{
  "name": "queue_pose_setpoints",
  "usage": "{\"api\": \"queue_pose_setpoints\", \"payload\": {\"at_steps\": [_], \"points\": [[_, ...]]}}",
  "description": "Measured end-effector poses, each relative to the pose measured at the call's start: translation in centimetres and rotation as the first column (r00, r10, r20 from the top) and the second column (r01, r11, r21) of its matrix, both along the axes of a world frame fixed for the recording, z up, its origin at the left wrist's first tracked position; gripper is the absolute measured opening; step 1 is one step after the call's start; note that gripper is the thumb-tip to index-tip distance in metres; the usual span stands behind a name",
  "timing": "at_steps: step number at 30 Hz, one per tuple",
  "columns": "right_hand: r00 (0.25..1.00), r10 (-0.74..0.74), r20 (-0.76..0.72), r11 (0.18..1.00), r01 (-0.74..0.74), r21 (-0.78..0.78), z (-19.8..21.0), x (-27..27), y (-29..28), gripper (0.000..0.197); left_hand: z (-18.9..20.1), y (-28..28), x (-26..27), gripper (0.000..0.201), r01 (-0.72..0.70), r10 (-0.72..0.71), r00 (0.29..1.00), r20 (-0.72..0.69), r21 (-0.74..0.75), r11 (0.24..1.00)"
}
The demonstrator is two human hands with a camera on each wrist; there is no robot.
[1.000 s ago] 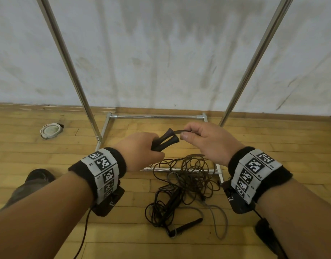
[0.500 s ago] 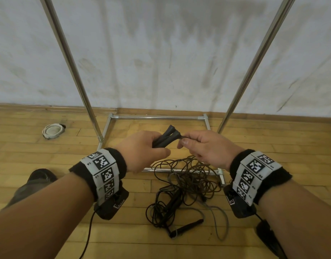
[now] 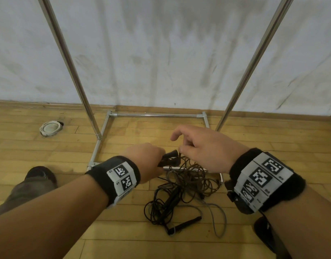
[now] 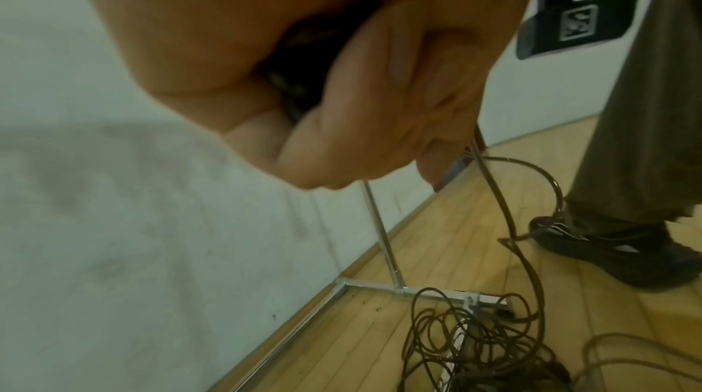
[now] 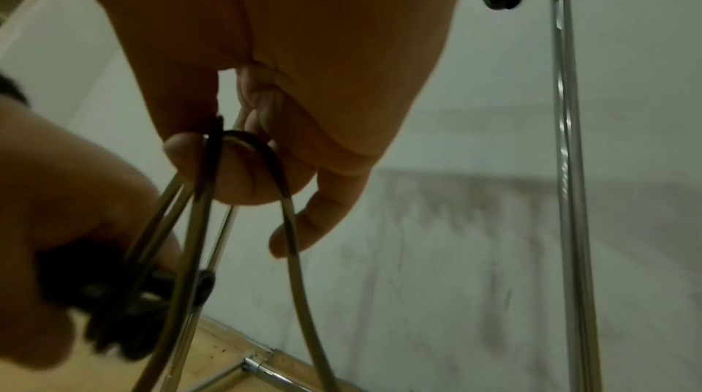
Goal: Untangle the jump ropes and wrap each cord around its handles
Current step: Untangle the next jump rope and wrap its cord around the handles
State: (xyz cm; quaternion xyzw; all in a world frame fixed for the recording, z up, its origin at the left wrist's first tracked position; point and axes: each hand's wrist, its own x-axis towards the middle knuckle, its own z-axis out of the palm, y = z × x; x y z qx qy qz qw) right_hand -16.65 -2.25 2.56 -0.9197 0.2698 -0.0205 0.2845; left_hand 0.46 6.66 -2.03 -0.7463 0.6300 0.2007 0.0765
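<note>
My left hand (image 3: 151,161) grips a pair of black jump-rope handles (image 3: 170,158), their ends poking out to the right; in the left wrist view only a dark patch of the handles (image 4: 304,74) shows inside the fist. My right hand (image 3: 181,146) pinches the dark cord (image 5: 246,146) between thumb and a finger just beside the handle ends, the other fingers spread. The cord (image 4: 505,218) hangs down to a tangled pile of dark ropes (image 3: 183,187) on the wooden floor below both hands. A loose black handle (image 3: 187,224) and a grey cord (image 3: 217,219) lie at the pile's near edge.
A metal rack's base frame (image 3: 157,115) lies on the floor around the pile, with two slanted poles (image 3: 71,64) rising left and right. A white wall stands behind. A round white floor fitting (image 3: 49,128) sits at far left. My shoes (image 3: 39,174) flank the pile.
Both hands have dropped lower toward the pile. My right hand has shifted along the cord and spread its outer fingers while still pinching it. The left hand keeps the handles.
</note>
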Motion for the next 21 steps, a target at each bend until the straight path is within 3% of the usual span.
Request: {"api": "queue_pose_setpoints", "payload": {"at_steps": [4,6,8,12,15,16,18,21], "points": [[0.993,-0.095,0.072,0.988,0.085,0.13,0.1,-0.6,-1.0,0.01,0.3,0.9,-0.8,0.027,0.213,-0.214,0.977,-0.006,-0.022,0.977],[0.988,-0.125,0.093,0.977,0.106,0.187,-0.1,-0.6,-1.3,0.007,0.8,1.3,-1.0,0.019,0.265,-0.268,0.963,-0.038,-0.072,0.962],[0.976,-0.175,0.134,0.958,0.137,0.251,-0.5,-0.5,-1.6,0.009,1.5,1.6,-0.9,0.025,0.273,-0.287,0.954,-0.09,-0.143,0.951],[0.925,-0.303,0.227,0.871,0.172,0.461,-2.2,-0.2,-1.8,0.019,2.7,1.9,-0.6,0.031,0.104,-0.182,0.941,-0.286,-0.266,0.958],[0.903,-0.405,0.145,0.775,0.255,0.578,-3.7,0.1,-1.5,0.03,3.1,1.4,0.3,0.024,-0.067,-0.05,0.945,-0.323,-0.341,0.938],[0.908,-0.408,0.098,0.774,0.287,0.564,-4.2,0.2,-1.4,0.035,3.0,1.1,0.8,0.023,-0.122,-0.001,0.948,-0.318,-0.366,0.922],[0.936,-0.352,0.03,0.851,0.306,0.428,-4.9,0.4,-0.9,0.041,2.6,0.4,2.0,0.022,-0.233,0.106,0.94,-0.323,-0.385,0.893],[0.981,-0.191,-0.035,0.967,0.194,0.167,-4.3,0.8,0.1,0.038,1.9,-0.2,4.1,0.021,-0.321,0.24,0.935,-0.262,-0.329,0.888]]}}
